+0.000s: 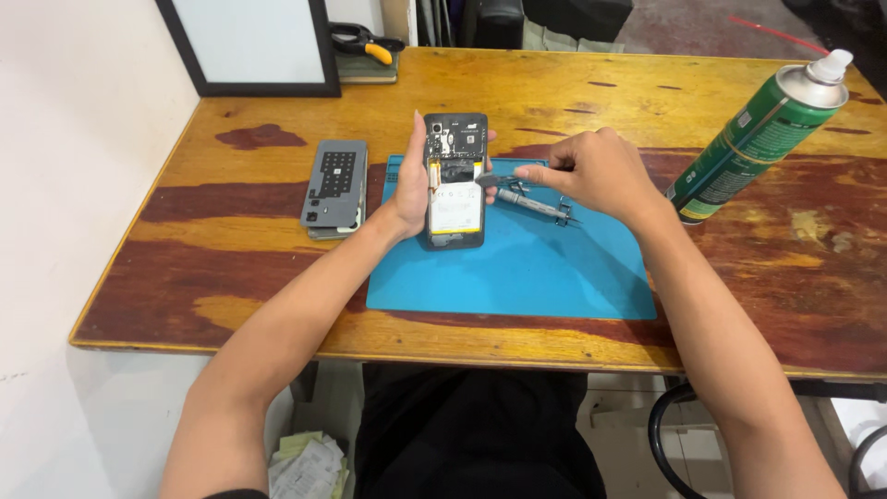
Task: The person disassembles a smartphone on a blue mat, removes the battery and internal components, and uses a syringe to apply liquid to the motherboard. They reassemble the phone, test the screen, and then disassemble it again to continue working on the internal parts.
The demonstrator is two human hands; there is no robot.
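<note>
An opened phone (455, 180) with its back cover off lies on a blue work mat (517, 268), battery and circuit board showing. My left hand (412, 185) grips the phone's left edge and steadies it. My right hand (591, 171) holds thin tweezers (494, 179) whose tip touches the phone's middle right side. A metal screwdriver (534, 205) lies on the mat just under my right hand.
A grey phone back cover (334, 183) lies left of the mat. A green spray can (762, 134) stands tilted at the right. A framed board (251, 46) and yellow-handled pliers (370, 46) sit at the table's back. A wall runs along the left.
</note>
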